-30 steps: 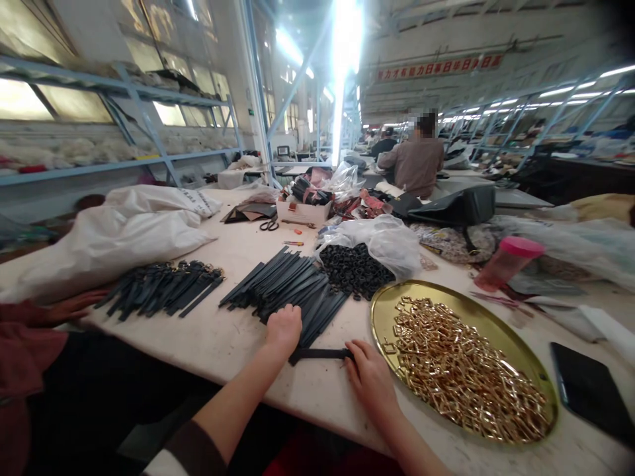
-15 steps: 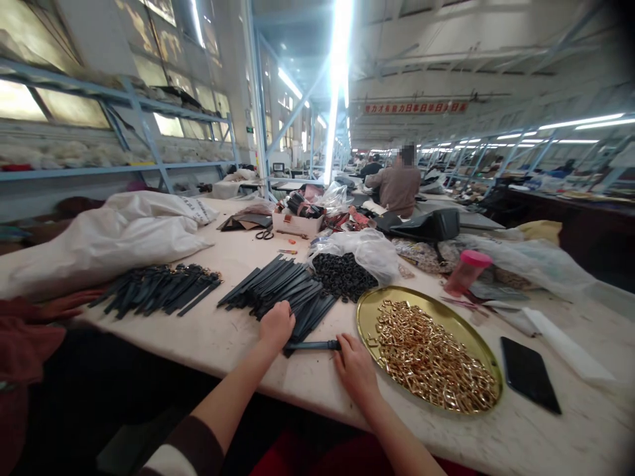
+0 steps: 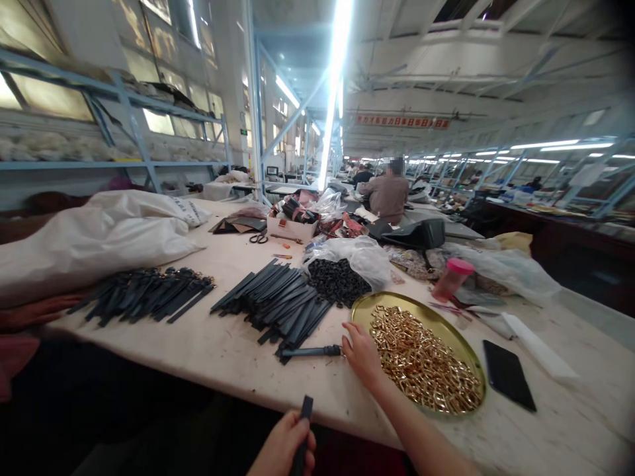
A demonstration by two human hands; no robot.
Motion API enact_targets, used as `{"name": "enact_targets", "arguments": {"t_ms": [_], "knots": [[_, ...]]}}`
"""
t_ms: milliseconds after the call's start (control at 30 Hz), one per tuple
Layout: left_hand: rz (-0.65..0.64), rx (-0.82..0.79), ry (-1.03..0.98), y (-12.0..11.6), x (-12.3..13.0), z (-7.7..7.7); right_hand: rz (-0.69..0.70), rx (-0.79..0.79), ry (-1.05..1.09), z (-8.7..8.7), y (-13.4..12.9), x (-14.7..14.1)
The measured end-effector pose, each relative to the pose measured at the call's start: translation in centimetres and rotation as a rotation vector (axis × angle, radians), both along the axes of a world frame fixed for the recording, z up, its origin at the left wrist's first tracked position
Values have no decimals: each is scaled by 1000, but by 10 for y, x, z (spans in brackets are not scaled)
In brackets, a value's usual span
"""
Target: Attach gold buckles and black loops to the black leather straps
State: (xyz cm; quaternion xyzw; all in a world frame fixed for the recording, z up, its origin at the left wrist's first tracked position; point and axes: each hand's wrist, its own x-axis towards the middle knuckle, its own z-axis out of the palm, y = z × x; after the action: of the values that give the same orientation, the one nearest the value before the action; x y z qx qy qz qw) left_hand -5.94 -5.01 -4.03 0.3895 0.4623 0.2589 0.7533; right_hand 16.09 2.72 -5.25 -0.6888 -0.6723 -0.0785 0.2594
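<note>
Below the table's front edge, my left hand (image 3: pixel 288 441) is closed around a dark strap (image 3: pixel 306 411) that points upward. My right hand (image 3: pixel 361 354) has its fingers apart at the left rim of a round gold tray (image 3: pixel 354 305), which holds many small gold metal pieces (image 3: pixel 421 357). A finished-looking dark strap (image 3: pixel 312 352) with loops lies just left of its fingers. Flat dark strips (image 3: pixel 270 297) are heaped at the middle, beside small black loops (image 3: pixel 337 281) in a clear plastic bag. Another pile of dark straps (image 3: pixel 149 294) lies on the left.
A phone (image 3: pixel 509 375) lies right of the tray, near a pink-lidded jar (image 3: pixel 452 279). Scissors (image 3: pixel 258 238) and a white box (image 3: pixel 292 228) are farther back. A large white sack (image 3: pixel 99 241) covers the left side. A seated person (image 3: pixel 387 197) is in the background.
My left hand has left the strip pile and moved down toward me, now with a strap in it. My right hand has let go of the looped strap and shifted slightly toward the tray.
</note>
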Motion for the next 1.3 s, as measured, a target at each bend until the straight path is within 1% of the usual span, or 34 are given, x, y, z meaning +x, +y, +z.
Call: {"name": "enact_targets", "arguments": {"t_ms": [33, 67, 100, 133, 200, 267, 300, 333, 367, 400, 467, 600, 667, 733, 767, 800, 900, 933, 967, 1033, 1100, 1167, 1233, 1300], "knots": [[-83, -89, 1, -4, 1, -9, -17, -26, -7, 5, 10, 6], [-121, -147, -1, -5, 2, -11, -32, -59, -14, 10, 22, 13], [-141, -203, 5, -4, 2, -6, -47, -97, -22, 13, 35, 18], [-122, -230, -9, 0, 2, 5, -60, -140, -30, 16, 48, 23], [12, -175, -86, 15, 3, 36, -79, -235, -46, 18, 74, 30], [84, -150, -106, 33, 5, 65, -88, -324, -59, 14, 98, 33], [101, -149, -119, 42, 6, 76, -89, -361, -65, 11, 107, 34], [116, -159, -123, 48, 8, 82, -87, -392, -70, 8, 113, 35], [125, -174, -127, 54, 10, 86, -80, -416, -73, 5, 118, 36], [131, -191, -130, 58, 12, 86, -67, -432, -74, 2, 121, 36], [140, -220, -131, 64, 18, 82, -31, -444, -60, 0, 121, 38], [124, -240, -125, 73, 30, 73, 32, -400, 51, 7, 105, 37], [122, -247, -119, 76, 35, 71, 49, -368, 147, 13, 90, 34], [118, -249, -116, 76, 39, 69, 70, -346, 252, 19, 69, 27], [107, -247, -119, 75, 41, 67, 89, -343, 375, 22, 56, 22], [88, -241, -130, 73, 43, 66, 113, -347, 551, 24, 44, 16], [18, -204, -161, 64, 47, 60, 181, -369, 1316, 28, 6, -1], [-4, -183, -157, 61, 48, 58, 193, -374, 1532, 29, -5, -6], [-24, -153, -138, 57, 48, 56, 199, -381, 1682, 29, -14, -11], [-54, -44, -45, 50, 48, 52, 197, -389, 1886, 29, -29, -20], [-80, 143, 109, 42, 47, 48, 196, -400, 2005, 29, -41, -27], [-101, 354, 282, 35, 44, 47, 227, -399, 2038, 29, -50, -33], [-127, 510, 419, 27, 40, 47, 281, -376, 1981, 29, -60, -39], [-165, 604, 514, 21, 37, 51, 313, -327, 1852, 29, -69, -42]]}}
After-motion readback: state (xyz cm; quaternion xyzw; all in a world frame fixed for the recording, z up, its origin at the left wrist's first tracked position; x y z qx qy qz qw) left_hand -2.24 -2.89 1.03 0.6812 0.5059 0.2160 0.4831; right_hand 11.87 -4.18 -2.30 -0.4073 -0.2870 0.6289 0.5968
